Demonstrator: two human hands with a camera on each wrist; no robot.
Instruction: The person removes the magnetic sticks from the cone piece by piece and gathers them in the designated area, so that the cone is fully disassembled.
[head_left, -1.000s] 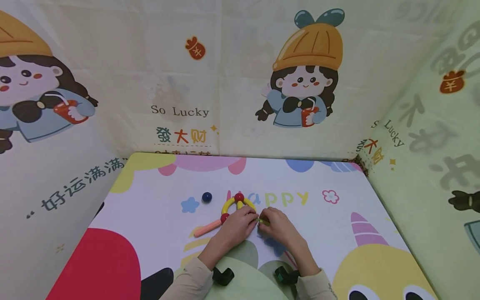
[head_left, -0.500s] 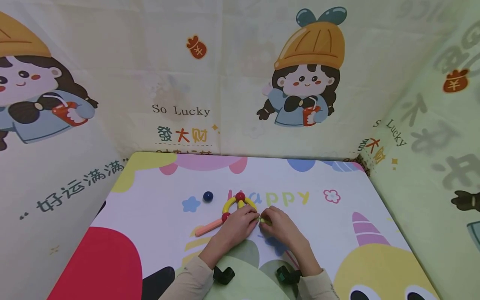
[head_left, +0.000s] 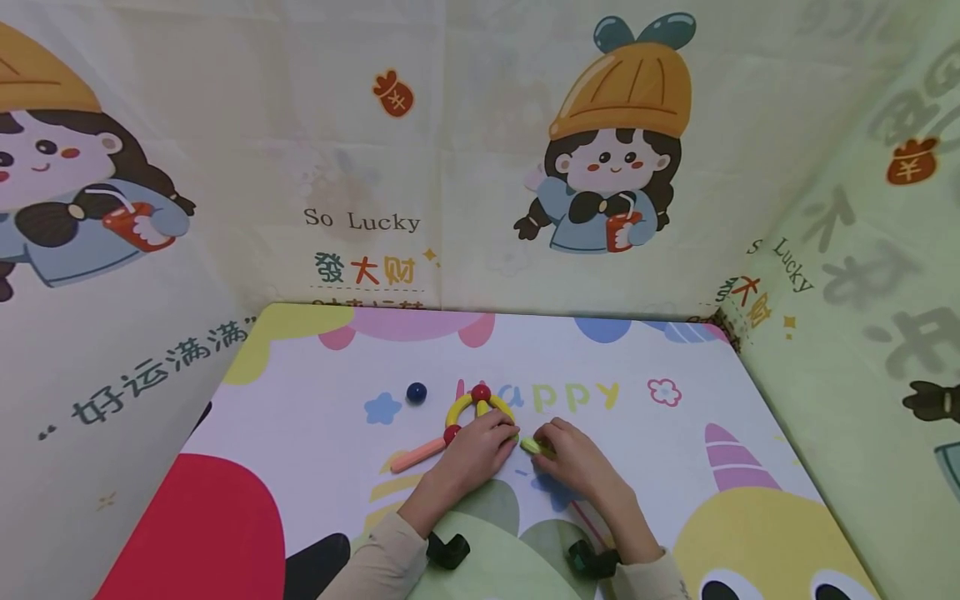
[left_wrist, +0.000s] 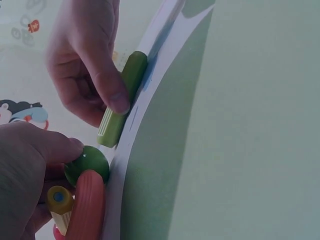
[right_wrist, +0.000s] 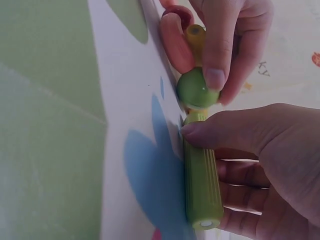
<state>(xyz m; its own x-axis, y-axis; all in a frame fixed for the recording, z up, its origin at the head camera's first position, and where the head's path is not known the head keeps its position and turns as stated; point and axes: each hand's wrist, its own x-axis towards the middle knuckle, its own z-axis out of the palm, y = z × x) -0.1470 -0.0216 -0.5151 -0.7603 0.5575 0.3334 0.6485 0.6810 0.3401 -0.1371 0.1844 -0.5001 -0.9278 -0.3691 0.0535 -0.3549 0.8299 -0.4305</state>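
Note:
My left hand (head_left: 480, 446) pinches a green ball (left_wrist: 89, 165) at the near right of a joined toy of magnetic rods and balls. A curved salmon rod (left_wrist: 86, 207) meets that ball. The toy also has a yellow curved rod (head_left: 455, 408), a red ball (head_left: 481, 392) at the top and a straight salmon rod (head_left: 417, 456) sticking out left. In my right hand (head_left: 573, 457) a straight green magnetic rod (right_wrist: 202, 175) is held between thumb and fingers. Its near end stands a small gap from the green ball in the left wrist view. My left hand hides part of the toy.
A loose dark blue ball (head_left: 416, 393) lies left of the toy on the printed tabletop (head_left: 637, 458). Cloth walls (head_left: 480, 167) with cartoon prints rise behind the table and at both sides.
My right hand has drawn slightly right and toward me, taking the green rod away from my left hand. My left hand and the toy have stayed almost still.

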